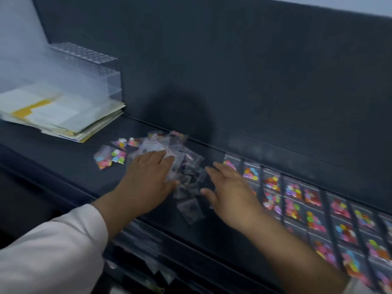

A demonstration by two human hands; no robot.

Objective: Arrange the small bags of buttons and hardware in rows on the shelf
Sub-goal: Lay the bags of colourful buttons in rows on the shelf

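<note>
A dark shelf [63, 166] carries neat rows of bags [318, 213] at right, perhaps half done; a loose pile [186, 177] lies unsorted mid-shelf. The left hand [146, 177] rests flat on it, and the right hand [229, 187] is spread beside it.

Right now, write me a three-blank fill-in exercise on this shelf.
1. The left hand rests on the loose pile of bags, while the right hand holds ____.
2. The rows of bags lie to the ____ of the pile.
3. The stack of papers sits at the ____ end of the shelf.
Missing words: nothing; right; left.
</note>
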